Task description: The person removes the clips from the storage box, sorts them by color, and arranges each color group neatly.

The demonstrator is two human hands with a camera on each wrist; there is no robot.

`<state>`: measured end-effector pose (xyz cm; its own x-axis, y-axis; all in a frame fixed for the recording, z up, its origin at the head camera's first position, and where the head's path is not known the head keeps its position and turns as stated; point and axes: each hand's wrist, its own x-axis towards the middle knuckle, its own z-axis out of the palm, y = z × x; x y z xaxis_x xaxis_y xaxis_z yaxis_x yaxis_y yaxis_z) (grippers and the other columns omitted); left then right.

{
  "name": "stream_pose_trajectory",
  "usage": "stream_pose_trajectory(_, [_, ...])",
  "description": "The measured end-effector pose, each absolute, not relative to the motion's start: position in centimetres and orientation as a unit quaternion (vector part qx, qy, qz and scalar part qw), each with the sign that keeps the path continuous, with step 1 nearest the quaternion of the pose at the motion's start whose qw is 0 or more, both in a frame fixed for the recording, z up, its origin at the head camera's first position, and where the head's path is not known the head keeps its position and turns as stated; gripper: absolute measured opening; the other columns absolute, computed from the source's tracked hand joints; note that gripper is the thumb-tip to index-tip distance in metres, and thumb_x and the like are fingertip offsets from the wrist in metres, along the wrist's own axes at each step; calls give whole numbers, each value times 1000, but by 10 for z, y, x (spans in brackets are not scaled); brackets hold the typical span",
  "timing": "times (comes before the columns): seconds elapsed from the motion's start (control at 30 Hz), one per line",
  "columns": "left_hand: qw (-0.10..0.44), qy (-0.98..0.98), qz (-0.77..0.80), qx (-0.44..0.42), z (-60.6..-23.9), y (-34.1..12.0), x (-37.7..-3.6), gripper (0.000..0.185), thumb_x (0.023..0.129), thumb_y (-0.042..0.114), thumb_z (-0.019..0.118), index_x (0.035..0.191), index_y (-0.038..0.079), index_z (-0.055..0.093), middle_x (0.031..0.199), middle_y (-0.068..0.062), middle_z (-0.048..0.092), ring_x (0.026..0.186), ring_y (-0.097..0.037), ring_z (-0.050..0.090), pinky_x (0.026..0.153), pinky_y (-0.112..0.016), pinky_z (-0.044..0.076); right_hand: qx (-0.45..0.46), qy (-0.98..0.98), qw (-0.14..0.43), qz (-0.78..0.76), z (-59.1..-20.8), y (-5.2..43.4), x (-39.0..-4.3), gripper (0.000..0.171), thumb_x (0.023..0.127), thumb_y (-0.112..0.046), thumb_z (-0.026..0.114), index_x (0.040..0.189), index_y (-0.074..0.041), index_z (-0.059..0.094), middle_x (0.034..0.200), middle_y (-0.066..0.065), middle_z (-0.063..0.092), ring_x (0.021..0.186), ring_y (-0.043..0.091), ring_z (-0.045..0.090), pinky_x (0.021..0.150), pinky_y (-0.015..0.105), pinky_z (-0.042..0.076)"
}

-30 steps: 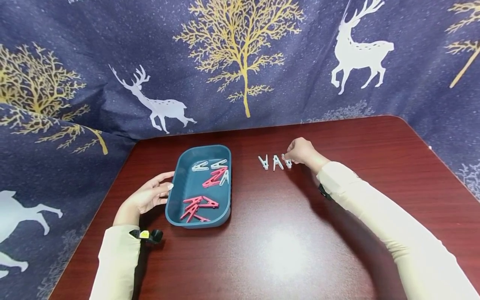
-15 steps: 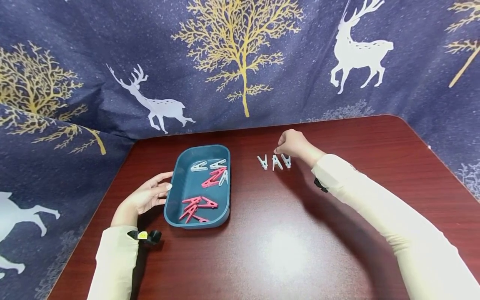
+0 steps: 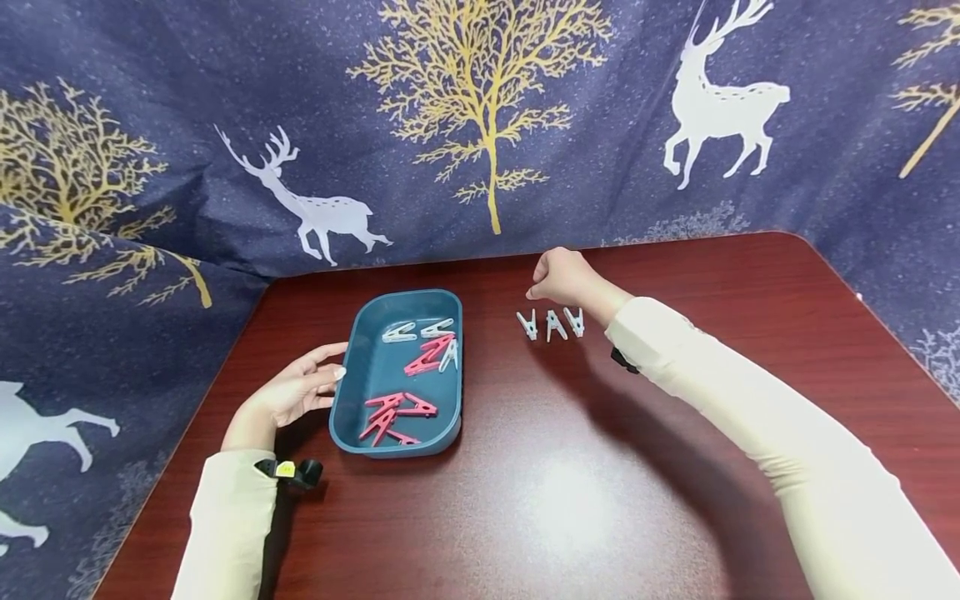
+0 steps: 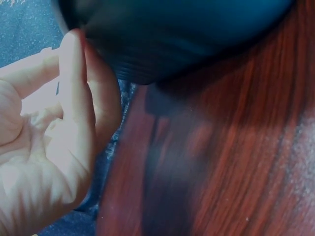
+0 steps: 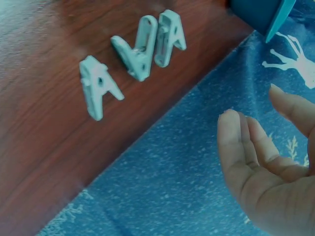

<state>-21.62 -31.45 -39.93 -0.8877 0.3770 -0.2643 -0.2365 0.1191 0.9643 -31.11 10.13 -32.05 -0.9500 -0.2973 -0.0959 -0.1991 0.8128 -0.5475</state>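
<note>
Right hand (image 3: 564, 279), loosely curled and empty, is hovering above three white clothespins (image 3: 553, 324); left hand (image 3: 296, 392), relaxed, is steadying tray (image 3: 352, 367); best keeping that brace firm.

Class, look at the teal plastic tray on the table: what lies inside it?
Inside the teal plastic tray lie red clothespins and white clothespins. The piled pegs overlap, so an exact count stays uncertain.

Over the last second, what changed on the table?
The right hand let go of the rightmost white clothespin and drew away toward the far edge, now empty above the row. That pin now stands beside the other two white pins. Unchanged: the left hand rests against the teal tray, with red and white pins inside it as before.
</note>
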Motion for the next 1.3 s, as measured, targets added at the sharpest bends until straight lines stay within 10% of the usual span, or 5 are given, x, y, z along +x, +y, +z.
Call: stream_pose_trajectory(1.3, [233, 724, 648, 43, -397, -315, -217, 44, 99, 8, 46, 141, 15, 32, 102, 4, 65, 88, -11, 66, 75, -27, 56, -312, 904, 106, -271, -315, 10, -311, 29, 86, -13, 69, 113, -2, 63, 112, 13, 66, 106, 22, 61, 92, 31, 49])
